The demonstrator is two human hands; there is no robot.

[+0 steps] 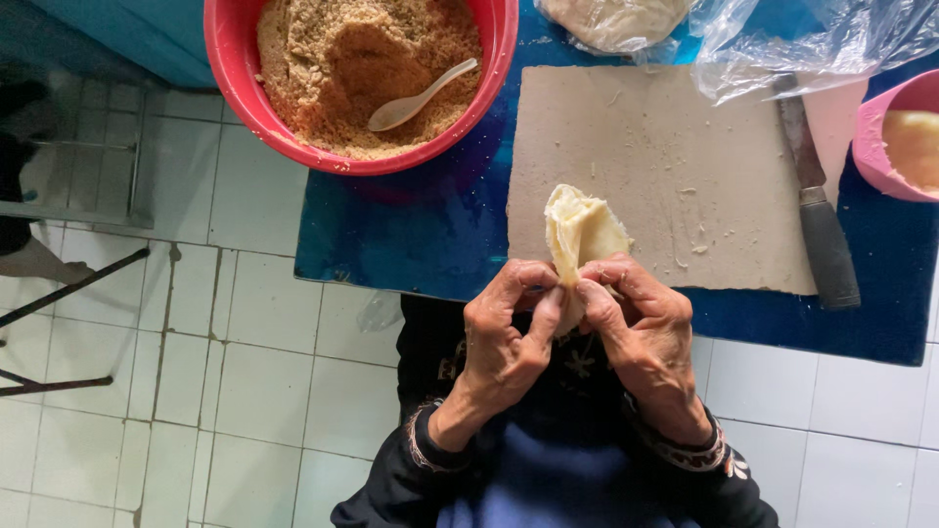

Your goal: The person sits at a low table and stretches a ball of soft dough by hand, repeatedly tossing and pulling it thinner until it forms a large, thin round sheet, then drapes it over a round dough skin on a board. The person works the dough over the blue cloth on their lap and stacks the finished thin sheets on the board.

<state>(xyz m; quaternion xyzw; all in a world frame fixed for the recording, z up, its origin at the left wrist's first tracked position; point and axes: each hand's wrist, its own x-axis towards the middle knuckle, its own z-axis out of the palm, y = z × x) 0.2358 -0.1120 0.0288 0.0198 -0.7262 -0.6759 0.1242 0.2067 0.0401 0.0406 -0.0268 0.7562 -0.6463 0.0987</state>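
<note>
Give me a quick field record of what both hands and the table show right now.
left hand: pinching the lower edge of the dough wrapper
right hand: pinching the same edge, fingertips meeting the left
dough wrapper: pale, folded, held up over the near edge of the board
board: tan, flour specks, on the blue table
red bowl: crumbly brown filling with a white spoon in it
knife: dark handle, lying at the board's right edge
pink bowl: far right, pale contents
plastic bag: clear, top right

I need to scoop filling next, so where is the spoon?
In the head view, the pale plastic spoon lies in the red bowl of brown crumbly filling, upper left of the board.
</note>
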